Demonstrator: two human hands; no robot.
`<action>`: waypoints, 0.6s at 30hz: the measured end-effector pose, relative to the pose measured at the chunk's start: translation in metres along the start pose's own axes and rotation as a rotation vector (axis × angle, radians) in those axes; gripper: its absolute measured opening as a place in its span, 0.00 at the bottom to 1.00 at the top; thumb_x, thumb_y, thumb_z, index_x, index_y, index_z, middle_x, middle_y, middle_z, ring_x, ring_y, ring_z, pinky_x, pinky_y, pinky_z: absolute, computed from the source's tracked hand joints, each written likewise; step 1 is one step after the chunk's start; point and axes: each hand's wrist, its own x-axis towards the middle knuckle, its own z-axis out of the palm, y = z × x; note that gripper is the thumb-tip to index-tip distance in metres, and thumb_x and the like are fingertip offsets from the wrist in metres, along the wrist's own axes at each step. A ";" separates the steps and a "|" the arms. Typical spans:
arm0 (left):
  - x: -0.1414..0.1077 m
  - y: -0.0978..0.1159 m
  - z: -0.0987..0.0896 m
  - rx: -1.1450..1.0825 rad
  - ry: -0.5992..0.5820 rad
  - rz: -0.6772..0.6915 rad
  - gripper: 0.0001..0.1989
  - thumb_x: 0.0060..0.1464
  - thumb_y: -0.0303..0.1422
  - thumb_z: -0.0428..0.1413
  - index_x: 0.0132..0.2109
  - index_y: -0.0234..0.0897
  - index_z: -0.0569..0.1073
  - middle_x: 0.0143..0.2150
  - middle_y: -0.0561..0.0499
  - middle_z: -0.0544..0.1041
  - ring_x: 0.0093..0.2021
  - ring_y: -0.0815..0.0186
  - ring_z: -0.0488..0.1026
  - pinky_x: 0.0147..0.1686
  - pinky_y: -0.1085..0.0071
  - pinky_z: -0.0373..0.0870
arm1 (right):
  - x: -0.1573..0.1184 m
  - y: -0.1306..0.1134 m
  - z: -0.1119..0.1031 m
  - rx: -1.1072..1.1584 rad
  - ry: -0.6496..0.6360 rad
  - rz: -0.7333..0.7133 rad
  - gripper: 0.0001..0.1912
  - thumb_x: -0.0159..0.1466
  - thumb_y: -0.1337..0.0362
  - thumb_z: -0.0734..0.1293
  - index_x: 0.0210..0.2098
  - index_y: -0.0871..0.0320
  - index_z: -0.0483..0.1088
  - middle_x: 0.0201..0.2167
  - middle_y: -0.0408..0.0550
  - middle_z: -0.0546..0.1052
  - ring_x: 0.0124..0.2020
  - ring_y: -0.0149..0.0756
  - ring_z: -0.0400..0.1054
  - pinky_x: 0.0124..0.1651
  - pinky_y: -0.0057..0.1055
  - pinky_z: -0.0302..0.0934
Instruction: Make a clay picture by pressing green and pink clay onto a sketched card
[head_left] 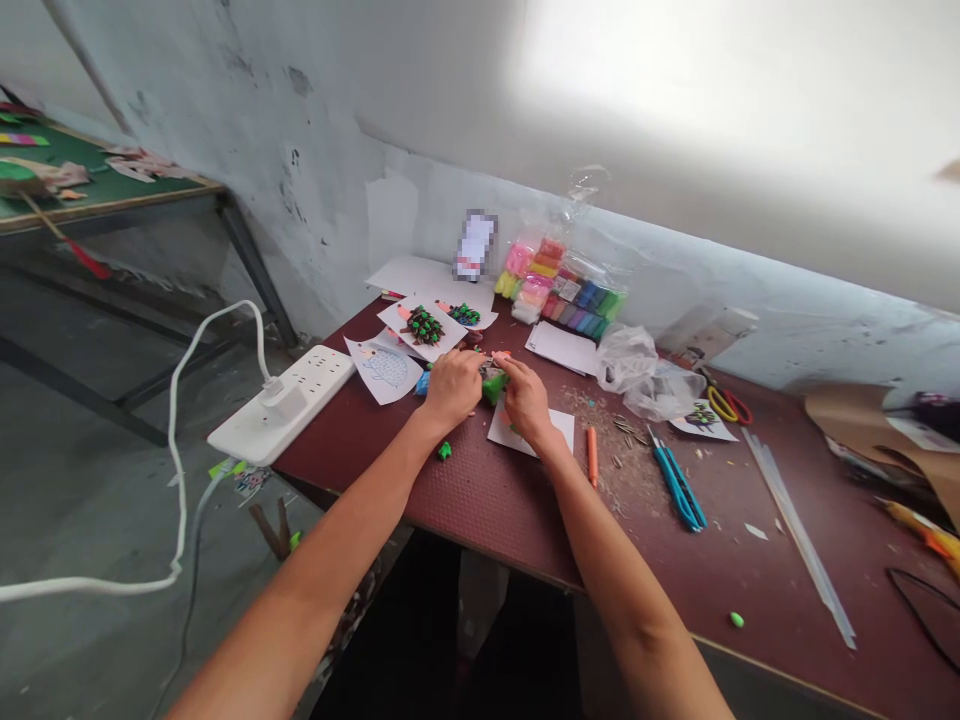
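Note:
Near the middle of the brown table, my left hand (454,386) is closed with its fingers bent inward; what they hold, if anything, is hidden. My right hand (526,398) faces it, fingers together and pointing forward, its grip too small to make out. A green clay lump (493,386) shows between both hands, next to the right. White paper (561,428) lies partly under my right hand. Just left of my left hand is a blue packet (422,384), and a small green clay piece (444,451) lies nearer the edge.
Hedgehog pictures with clay spines (424,332) and a drawn hedgehog (385,368) lie at left beside a power strip (300,395). Behind are coloured clay packs (574,300), paper sheets (562,346) and a plastic bag (637,370). Rightward lie an orange stick (592,456), blue-handled cutters (679,485) and glue sticks (801,540).

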 end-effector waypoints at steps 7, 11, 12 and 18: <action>-0.001 0.003 -0.001 0.037 -0.012 -0.087 0.15 0.61 0.22 0.50 0.42 0.31 0.83 0.44 0.35 0.83 0.51 0.49 0.77 0.52 0.57 0.70 | 0.036 -0.027 0.002 -0.074 -0.035 -0.010 0.18 0.71 0.68 0.60 0.50 0.56 0.81 0.54 0.55 0.80 0.55 0.46 0.71 0.61 0.43 0.61; 0.005 -0.012 -0.006 -0.142 0.205 -0.189 0.17 0.56 0.17 0.49 0.39 0.34 0.81 0.42 0.39 0.83 0.47 0.52 0.78 0.49 0.59 0.71 | 0.061 -0.051 0.004 -0.227 -0.220 0.089 0.16 0.72 0.60 0.63 0.49 0.54 0.83 0.49 0.55 0.82 0.51 0.48 0.71 0.56 0.41 0.59; 0.007 -0.017 -0.007 -0.221 0.276 -0.219 0.17 0.55 0.16 0.49 0.38 0.35 0.81 0.41 0.41 0.83 0.46 0.53 0.78 0.48 0.61 0.72 | 0.065 -0.056 0.005 -0.265 -0.248 0.111 0.16 0.71 0.59 0.64 0.50 0.53 0.82 0.50 0.55 0.81 0.52 0.49 0.70 0.56 0.41 0.59; 0.016 -0.036 -0.009 -0.655 0.545 -0.304 0.16 0.50 0.16 0.49 0.34 0.36 0.78 0.36 0.48 0.83 0.38 0.61 0.79 0.45 0.67 0.73 | 0.079 -0.075 0.018 -0.423 -0.367 0.179 0.19 0.69 0.55 0.66 0.53 0.56 0.79 0.55 0.60 0.80 0.58 0.56 0.68 0.56 0.45 0.57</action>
